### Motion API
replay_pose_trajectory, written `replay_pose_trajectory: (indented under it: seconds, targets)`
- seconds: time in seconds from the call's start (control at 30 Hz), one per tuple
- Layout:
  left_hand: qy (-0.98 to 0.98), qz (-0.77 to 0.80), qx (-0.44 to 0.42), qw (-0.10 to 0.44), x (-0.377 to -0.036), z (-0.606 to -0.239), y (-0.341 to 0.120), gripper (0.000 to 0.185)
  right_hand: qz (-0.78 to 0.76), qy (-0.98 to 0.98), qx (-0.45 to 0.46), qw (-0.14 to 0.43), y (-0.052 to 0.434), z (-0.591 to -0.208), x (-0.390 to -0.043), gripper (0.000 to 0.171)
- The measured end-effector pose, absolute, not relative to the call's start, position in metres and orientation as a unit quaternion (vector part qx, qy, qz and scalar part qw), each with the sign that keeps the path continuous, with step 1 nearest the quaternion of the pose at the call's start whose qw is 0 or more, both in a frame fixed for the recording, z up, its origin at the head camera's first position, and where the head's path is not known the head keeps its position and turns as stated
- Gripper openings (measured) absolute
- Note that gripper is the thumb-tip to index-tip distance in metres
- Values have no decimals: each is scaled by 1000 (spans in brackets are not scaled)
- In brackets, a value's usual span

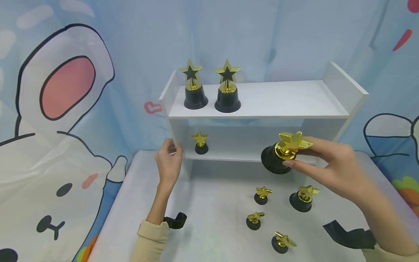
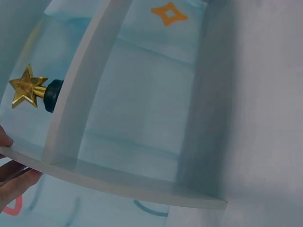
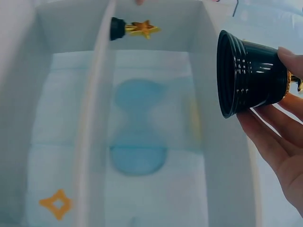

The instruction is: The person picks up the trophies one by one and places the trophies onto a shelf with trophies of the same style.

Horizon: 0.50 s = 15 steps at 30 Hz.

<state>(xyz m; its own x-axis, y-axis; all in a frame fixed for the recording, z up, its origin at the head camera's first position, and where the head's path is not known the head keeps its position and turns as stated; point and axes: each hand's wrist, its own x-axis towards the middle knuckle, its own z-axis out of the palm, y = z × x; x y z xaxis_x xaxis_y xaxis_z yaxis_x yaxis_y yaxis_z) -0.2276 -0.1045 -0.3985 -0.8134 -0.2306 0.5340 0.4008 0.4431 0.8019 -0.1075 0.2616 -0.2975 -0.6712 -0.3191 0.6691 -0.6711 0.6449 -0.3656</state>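
Observation:
My right hand (image 1: 340, 167) holds a gold star trophy (image 1: 278, 158) with a black base, thumb and fingers about its neck. The trophy is tilted in front of the shelf's right half; in the right wrist view its hollow black base (image 3: 251, 73) faces left. My left hand (image 1: 168, 162) grips the left side panel of the white shelf (image 1: 262, 117), thumb inside and fingers outside, as the left wrist view shows. Close to that hand, a small star trophy (image 1: 201, 142) stands on the middle board. Two larger trophies, one at the left end (image 1: 195, 96) and another beside it (image 1: 228, 98), stand on the top board.
On the white table (image 1: 216, 233) before the shelf stand several more star trophies, a larger one (image 1: 302, 200) at the right and smaller ones such as the front one (image 1: 280, 243). A blue printed curtain (image 1: 137, 54) hangs behind and at both sides.

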Motion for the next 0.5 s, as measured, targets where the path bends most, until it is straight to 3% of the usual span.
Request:
replay_pose_trajectory:
  seconds: [0.23,0.5]
  targets:
    - [-796,-525,-49,299,-228,-399,-103,16,328,-880,256,229,261,-272,-122,53]
    - [-798,-519,-47,302,-229,-399,-104,15,373,-903,156,145,258,-244,-137,42]
